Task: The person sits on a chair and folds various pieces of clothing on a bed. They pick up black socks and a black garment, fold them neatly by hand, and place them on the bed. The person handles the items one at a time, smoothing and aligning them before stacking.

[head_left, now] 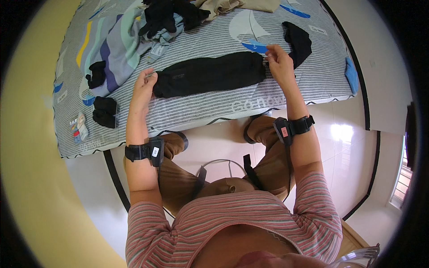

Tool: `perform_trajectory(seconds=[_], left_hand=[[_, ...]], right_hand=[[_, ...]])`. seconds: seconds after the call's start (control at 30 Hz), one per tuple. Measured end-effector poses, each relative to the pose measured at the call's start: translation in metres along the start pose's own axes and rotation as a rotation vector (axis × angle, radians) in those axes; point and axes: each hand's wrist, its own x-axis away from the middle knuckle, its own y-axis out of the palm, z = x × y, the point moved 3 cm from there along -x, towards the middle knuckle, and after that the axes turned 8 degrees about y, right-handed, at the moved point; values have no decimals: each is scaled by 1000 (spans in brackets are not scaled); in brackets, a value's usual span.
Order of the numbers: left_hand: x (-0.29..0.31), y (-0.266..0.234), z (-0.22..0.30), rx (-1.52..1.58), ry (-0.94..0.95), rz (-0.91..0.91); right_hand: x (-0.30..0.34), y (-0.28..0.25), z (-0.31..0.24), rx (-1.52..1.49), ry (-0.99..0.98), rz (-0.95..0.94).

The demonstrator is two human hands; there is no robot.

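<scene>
A long black sock-like piece of cloth [214,73] lies stretched out flat across the striped bed sheet in front of me. My left hand [144,87] pinches its left end between thumb and fingers. At the opposite end, the bent fingers of my right hand [280,64] close on the upper corner, though the contact is partly hidden. Just beyond my right hand a separate black sock [298,42] lies bent and loose.
To the left are a small black bundle [96,73], a folded black sock pair [105,111] and a patterned light sock [80,127]. A striped cloth [114,49] and piled dark clothes [167,18] lie behind. A blue cloth [351,76] rests at the bed's right edge.
</scene>
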Motion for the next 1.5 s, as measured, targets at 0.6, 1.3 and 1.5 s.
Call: perform_trajectory(seconds=[0.6,1.3,1.5], left_hand=[[-15,-15,-7,19,447,30],[16,-17,15,-153,844,-349],[28,-20,-4,-276,811,-394]], right_hand=[[5,8,-3,287,147,-135],[-1,-34,6,-878,26,-291],[13,-21,9,-337,-78,-499]])
